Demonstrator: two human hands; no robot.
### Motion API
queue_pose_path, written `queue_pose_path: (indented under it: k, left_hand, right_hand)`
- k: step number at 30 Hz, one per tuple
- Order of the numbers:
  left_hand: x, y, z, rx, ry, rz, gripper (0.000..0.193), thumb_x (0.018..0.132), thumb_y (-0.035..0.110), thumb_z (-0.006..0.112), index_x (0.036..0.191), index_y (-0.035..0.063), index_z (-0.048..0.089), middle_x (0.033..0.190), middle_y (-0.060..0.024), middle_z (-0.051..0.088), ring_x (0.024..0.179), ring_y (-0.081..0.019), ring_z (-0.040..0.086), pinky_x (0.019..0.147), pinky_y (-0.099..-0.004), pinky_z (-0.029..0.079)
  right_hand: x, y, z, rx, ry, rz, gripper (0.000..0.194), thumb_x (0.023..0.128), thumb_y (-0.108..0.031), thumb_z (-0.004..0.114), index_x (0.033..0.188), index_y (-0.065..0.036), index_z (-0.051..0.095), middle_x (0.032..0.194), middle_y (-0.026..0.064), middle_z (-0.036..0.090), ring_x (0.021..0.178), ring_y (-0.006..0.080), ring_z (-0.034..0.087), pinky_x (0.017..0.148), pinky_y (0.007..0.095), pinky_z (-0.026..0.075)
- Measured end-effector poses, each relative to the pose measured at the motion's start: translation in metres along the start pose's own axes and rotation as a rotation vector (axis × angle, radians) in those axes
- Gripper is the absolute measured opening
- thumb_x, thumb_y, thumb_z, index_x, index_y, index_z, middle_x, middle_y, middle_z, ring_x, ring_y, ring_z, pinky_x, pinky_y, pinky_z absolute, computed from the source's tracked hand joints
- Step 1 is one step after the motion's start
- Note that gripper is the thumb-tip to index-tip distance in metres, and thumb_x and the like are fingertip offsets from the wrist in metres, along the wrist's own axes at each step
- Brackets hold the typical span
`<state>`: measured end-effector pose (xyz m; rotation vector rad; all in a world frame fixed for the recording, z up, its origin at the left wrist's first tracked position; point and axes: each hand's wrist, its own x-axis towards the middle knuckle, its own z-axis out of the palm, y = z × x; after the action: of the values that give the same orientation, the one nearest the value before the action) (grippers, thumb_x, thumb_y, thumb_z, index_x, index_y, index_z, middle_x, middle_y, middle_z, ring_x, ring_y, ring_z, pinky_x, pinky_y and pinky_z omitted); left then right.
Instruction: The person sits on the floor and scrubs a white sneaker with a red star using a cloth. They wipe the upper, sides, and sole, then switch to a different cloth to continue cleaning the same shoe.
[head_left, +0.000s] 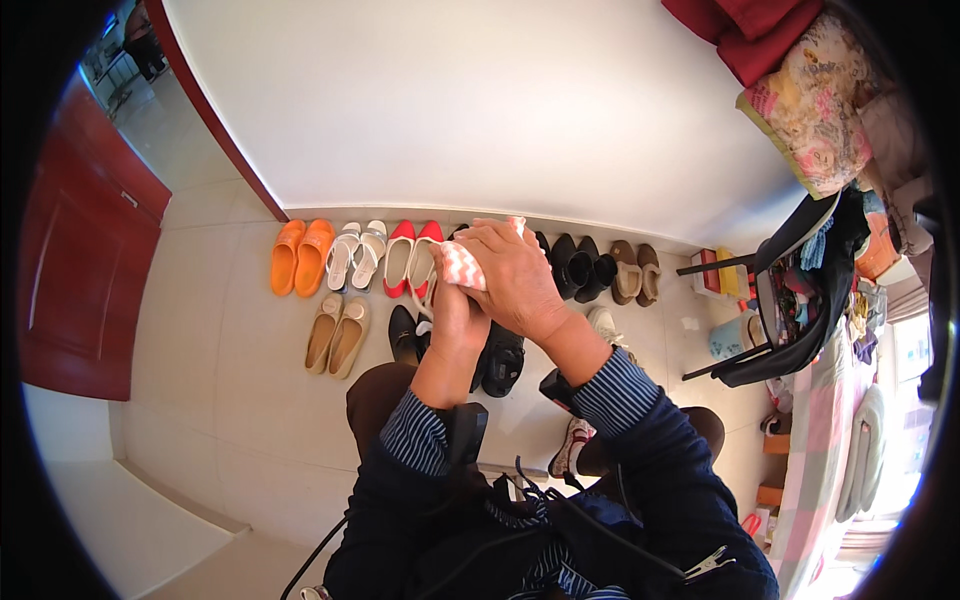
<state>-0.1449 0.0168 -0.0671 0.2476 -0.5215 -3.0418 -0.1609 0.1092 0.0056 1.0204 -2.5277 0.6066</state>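
In front of me both hands are pressed together around a folded pink-and-white zigzag cloth (463, 265). My right hand (514, 274) lies over the top, its fingers pointing away from me. Below and to its left, my left hand (455, 319) supports the cloth from beneath. A pale strip, perhaps a strap or a cloth edge, hangs beside the left hand; what it belongs to is unclear. Whether anything else is between the palms is hidden. Behind the hands stand red-and-white flat shoes (399, 259) and black ankle boots (571, 266).
Along the wall (465, 112) stand orange slippers (313, 259), white sandals (345, 255) and brown fleece-lined shoes (624, 270). Nearer are beige flats (349, 337), black shoes (504, 360) and a white shoe (603, 324). A chair (814, 330) bears clothes at right; a red door (82, 262) is at left.
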Motion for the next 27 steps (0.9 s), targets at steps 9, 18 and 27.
queue_pose_path:
  k: [9,18,27]
  left_hand:
    - [0.02,0.023,-0.015,-0.28,0.086,-0.071,0.048,0.113,0.043,0.04,0.135,0.004,0.057,0.131,-0.0155,0.067,0.121,-0.0316,0.066,0.106,-0.0518,0.052]
    - [0.008,0.019,0.015,-0.161,0.106,-0.06,0.053,0.113,0.051,0.036,0.149,0.0137,0.045,0.144,-0.0131,0.06,0.133,-0.0325,0.059,0.113,-0.0531,0.047]
    - [0.013,0.026,-0.031,-0.431,-0.035,-0.197,0.042,0.108,0.03,0.051,0.136,-0.001,0.057,0.134,-0.0171,0.065,0.124,-0.0319,0.064,0.111,-0.0498,0.049]
  right_hand:
    - [-0.102,0.016,0.043,0.275,0.206,0.12,0.048,0.087,-0.003,0.07,0.135,-0.005,0.067,0.145,0.0153,0.061,0.138,0.0381,0.056,0.113,0.0501,0.046]
    - [-0.05,0.011,0.011,0.464,0.41,0.273,0.045,0.106,-0.019,0.062,0.146,0.002,0.056,0.152,0.018,0.055,0.142,0.03,0.051,0.116,0.0399,0.041]
    - [-0.075,0.0,0.079,0.582,0.453,0.22,0.055,0.097,-0.014,0.07,0.15,-0.008,0.055,0.159,0.0184,0.049,0.15,0.0394,0.043,0.124,0.0477,0.032]
